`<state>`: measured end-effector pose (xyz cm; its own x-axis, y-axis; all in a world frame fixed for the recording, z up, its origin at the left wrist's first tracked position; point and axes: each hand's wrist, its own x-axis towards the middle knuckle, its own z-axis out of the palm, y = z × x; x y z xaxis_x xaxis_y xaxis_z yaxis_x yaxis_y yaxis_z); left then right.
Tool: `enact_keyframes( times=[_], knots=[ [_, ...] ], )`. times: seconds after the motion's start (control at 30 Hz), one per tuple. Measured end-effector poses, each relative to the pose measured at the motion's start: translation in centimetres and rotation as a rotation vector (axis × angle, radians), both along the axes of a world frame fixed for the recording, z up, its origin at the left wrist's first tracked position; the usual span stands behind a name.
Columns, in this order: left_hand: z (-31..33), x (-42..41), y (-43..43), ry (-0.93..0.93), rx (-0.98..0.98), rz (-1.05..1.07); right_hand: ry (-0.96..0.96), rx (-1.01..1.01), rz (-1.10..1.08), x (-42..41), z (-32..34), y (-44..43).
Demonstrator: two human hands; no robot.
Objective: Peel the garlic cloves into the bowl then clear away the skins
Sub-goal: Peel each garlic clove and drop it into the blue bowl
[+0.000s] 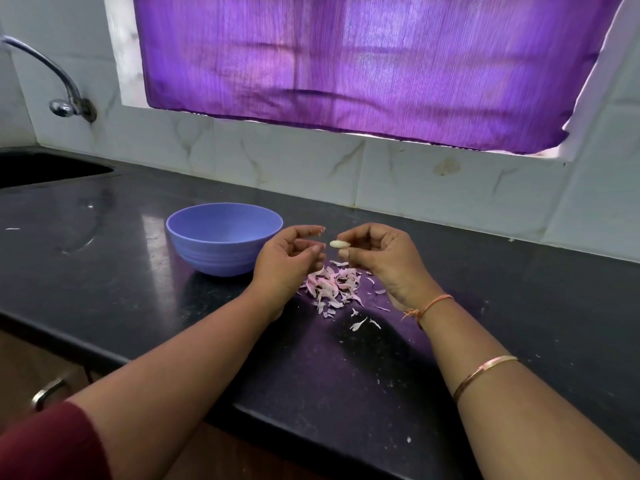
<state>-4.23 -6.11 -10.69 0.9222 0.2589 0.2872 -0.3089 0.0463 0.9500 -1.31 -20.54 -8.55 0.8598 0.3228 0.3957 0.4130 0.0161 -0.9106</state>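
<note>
Countertop [104, 271], blue bowl [221, 258] (floor hidden)

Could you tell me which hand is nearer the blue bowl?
Left. The left hand is just beside the bowl; the right hand, pinching a garlic clove, is farther right.

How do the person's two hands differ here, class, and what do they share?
The right hand pinches a pale garlic clove; the left hand, fingers loosely curled, holds no clove. The right wrist wears an orange thread; the left wrist is bare. Both are close to the pile of skins.
</note>
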Motion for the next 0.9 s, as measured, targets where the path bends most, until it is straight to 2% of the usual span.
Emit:
enact_keyframes(
  times=[0.17,0.3,0.53,0.7,0.9],
  knots=[
    [0.28,-0.10,-0.27,0.048,-0.065,-0.043,-0.026,-0.025,-0.020,0.19,-0.07,0.06],
    [0.08,-0.02,-0.19,0.043,-0.037,-0.071,-0.034,-0.039,0.002,0.15,-0.11,0.05],
    [0.24,-0.19,-0.12,0.012,-0.126,-0.113,0.038,0.014,0.061,0.12,-0.12,0.02],
    [0.20,-0.15,-0.12,0.010,-0.134,-0.111,0.071,0.054,0.066,0.19,-0.21,-0.05],
    [0.08,-0.11,-0.03,0.001,-0.093,-0.105,0.040,-0.005,0.027,0.10,-0.28,0.22]
  ],
)
